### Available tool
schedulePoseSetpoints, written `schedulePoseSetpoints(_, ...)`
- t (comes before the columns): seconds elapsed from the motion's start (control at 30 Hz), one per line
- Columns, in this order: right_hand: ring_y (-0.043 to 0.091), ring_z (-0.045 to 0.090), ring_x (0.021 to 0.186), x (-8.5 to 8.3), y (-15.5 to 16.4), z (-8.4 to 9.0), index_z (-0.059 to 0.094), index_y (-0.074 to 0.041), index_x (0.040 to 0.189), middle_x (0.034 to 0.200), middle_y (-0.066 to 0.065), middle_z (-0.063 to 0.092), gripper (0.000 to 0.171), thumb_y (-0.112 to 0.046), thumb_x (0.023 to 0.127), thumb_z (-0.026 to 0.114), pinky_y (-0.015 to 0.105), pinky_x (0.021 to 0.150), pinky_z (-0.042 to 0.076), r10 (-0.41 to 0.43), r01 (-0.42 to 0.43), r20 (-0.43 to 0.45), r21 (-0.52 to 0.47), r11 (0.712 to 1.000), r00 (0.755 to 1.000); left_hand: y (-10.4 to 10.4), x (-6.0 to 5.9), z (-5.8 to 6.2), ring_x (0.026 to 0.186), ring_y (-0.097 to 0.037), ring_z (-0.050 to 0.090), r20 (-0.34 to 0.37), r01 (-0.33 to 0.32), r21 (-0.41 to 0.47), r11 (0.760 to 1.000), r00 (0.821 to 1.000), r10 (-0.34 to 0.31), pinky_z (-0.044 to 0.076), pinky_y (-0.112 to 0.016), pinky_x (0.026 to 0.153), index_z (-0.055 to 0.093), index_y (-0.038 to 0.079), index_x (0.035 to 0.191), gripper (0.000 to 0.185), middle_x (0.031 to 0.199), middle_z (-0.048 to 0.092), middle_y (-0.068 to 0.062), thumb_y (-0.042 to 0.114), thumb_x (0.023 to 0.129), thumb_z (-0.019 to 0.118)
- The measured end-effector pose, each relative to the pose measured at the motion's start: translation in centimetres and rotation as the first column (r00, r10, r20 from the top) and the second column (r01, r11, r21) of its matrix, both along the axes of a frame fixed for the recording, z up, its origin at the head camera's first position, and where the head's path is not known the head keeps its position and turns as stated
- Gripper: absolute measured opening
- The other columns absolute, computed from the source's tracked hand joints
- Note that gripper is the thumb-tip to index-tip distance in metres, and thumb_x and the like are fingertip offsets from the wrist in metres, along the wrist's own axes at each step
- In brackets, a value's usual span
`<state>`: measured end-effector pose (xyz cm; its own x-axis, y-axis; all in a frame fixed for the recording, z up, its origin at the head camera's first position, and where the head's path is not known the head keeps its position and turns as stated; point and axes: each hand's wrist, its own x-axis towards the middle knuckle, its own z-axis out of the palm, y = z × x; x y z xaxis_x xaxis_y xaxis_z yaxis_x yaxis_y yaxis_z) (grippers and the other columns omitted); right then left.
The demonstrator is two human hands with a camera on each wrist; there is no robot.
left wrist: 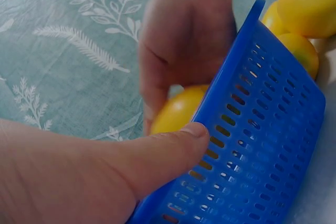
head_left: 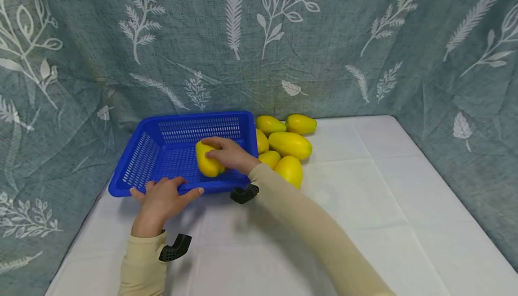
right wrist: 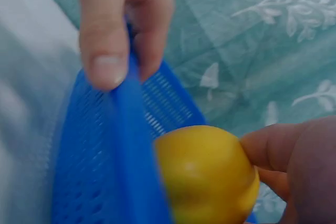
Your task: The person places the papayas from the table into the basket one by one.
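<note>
The left hand (head_left: pixel 163 201) pinched the near rim of the blue basket (head_left: pixel 218 187); the right hand (head_left: pixel 231 152) gripped a yellow fruit (head_left: pixel 207 162) over the basket's floor, where a steady rim and gentle hold seemed advisable. The head view showed loose fruits (head_left: pixel 290 145) at right, absent from the right wrist view.

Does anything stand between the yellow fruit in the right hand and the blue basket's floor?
Nothing visible does: the right hand holds the yellow fruit over the basket floor, whose visible part is bare. The left hand grips the near rim.
</note>
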<state>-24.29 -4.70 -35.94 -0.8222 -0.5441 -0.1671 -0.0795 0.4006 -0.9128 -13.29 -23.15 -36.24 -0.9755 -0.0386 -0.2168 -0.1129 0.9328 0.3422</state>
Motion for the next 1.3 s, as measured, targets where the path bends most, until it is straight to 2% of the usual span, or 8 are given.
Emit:
schedulePoseSetpoints(0.1, 0.023, 0.047, 0.143, -0.3, -0.6, -1.0, 0.052, -0.023, 0.151, 0.16, 0.002, 0.046, 0.046, -0.021, 0.105, 0.056, 0.041, 0.115, 0.042, 0.012, -0.01, -0.024, 0.071, 0.997, 1.0, 0.0, -0.1, 0.0, 0.13, -0.073, 0.027, -0.002, 0.003, 0.003, 1.0, 1.0, -0.003, -0.003, -0.094, 0.097, 0.058, -0.004, 0.138, 0.082, 0.137, 0.053, -0.038, 0.064, 0.093, 0.061)
schedulePoseSetpoints(0.27, 0.024, 0.041, 0.148, -0.5, -0.9, -2.3, 0.053, -0.019, 0.15, 0.16, 0.005, 0.047, 0.047, -0.019, 0.103, 0.056, 0.045, 0.124, 0.033, 0.037, -0.033, -0.021, 0.161, 0.986, 0.999, 0.0, -0.1, 0.1, 0.129, -0.073, 0.028, 0.011, -0.001, -0.004, 1.0, 1.0, 0.001, -0.002, -0.094, 0.096, 0.058, -0.003, 0.138, 0.082, 0.139, 0.053, -0.037, 0.065, 0.093, 0.06)
schedulePoseSetpoints(0.7, 0.021, 0.042, 0.147, 0.0, -0.5, -1.9, 0.051, -0.022, 0.151, 0.161, 0.003, 0.046, 0.05, -0.018, 0.102, 0.058, 0.043, 0.123, 0.034, 0.088, -0.071, -0.03, 0.366, 0.928, 0.996, 0.0, -0.1, 0.0, 0.128, -0.071, 0.031, -0.007, 0.004, -0.02, 1.0, 1.0, -0.004, -0.001, -0.094, 0.097, 0.059, -0.003, 0.138, 0.081, 0.139, 0.054, -0.036, 0.065, 0.093, 0.06)
schedulePoseSetpoints(0.73, 0.022, 0.051, 0.137, 0.2, -0.4, -1.8, 0.051, -0.024, 0.151, 0.16, 0.002, 0.046, 0.05, -0.021, 0.102, 0.058, 0.042, 0.119, 0.04, 0.076, -0.056, -0.042, 0.359, 0.932, 0.996, 0.0, -0.1, 0.0, 0.128, -0.072, 0.031, -0.004, 0.006, -0.023, 1.0, 1.0, -0.006, -0.001, -0.094, 0.097, 0.058, -0.002, 0.138, 0.082, 0.139, 0.054, -0.036, 0.066, 0.093, 0.059)
schedulePoseSetpoints(0.87, 0.026, 0.056, 0.135, 1.4, 1.3, -1.2, 0.053, -0.024, 0.149, 0.157, 0.004, 0.05, 0.047, -0.026, 0.102, 0.06, 0.044, 0.112, 0.047, -0.053, 0.068, -0.101, 0.155, 0.986, 0.993, 0.2, 0.0, -0.3, 0.128, -0.073, 0.031, -0.002, 0.008, -0.017, 1.0, 1.0, -0.008, 0.0, -0.094, 0.096, 0.059, -0.002, 0.138, 0.082, 0.138, 0.054, -0.036, 0.066, 0.093, 0.059)
schedulePoseSetpoints(0.97, 0.029, 0.056, 0.137, 2.6, 3.7, -0.4, 0.057, -0.019, 0.144, 0.15, 0.008, 0.057, 0.043, -0.021, 0.101, 0.061, 0.045, 0.111, 0.049, -0.167, 0.153, -0.173, -0.09, 0.984, 0.971, 0.3, 0.0, -0.5, 0.128, -0.072, 0.031, -0.002, 0.006, -0.01, 1.0, 1.0, -0.006, -0.001, -0.094, 0.096, 0.059, -0.002, 0.137, 0.082, 0.139, 0.054, -0.036, 0.067, 0.093, 0.058)
schedulePoseSetpoints(1.13, 0.039, 0.06, 0.128, 4.1, 8.8, 1.0, 0.058, -0.001, 0.139, 0.139, 0.021, 0.062, 0.04, -0.008, 0.099, 0.059, 0.038, 0.102, 0.055, -0.368, 0.265, -0.195, -0.413, 0.872, 0.909, 0.0, -0.1, -0.4, 0.127, -0.073, 0.03, -0.004, 0.006, -0.01, 1.0, 1.0, -0.006, -0.003, -0.094, 0.096, 0.058, -0.002, 0.138, 0.084, 0.141, 0.053, -0.036, 0.068, 0.092, 0.058)
schedulePoseSetpoints(1.3, 0.035, 0.06, 0.125, 4.8, 14.5, 1.2, 0.053, -0.001, 0.144, 0.141, 0.022, 0.058, 0.044, -0.005, 0.101, 0.056, 0.026, 0.09, 0.055, -0.532, 0.42, -0.125, -0.475, 0.773, 0.838, -0.2, -0.2, -0.1, 0.13, -0.075, 0.025, 0.009, 0.011, -0.019, 1.0, 1.0, -0.011, -0.003, -0.093, 0.097, 0.056, -0.002, 0.14, 0.087, 0.142, 0.051, -0.038, 0.07, 0.092, 0.057)
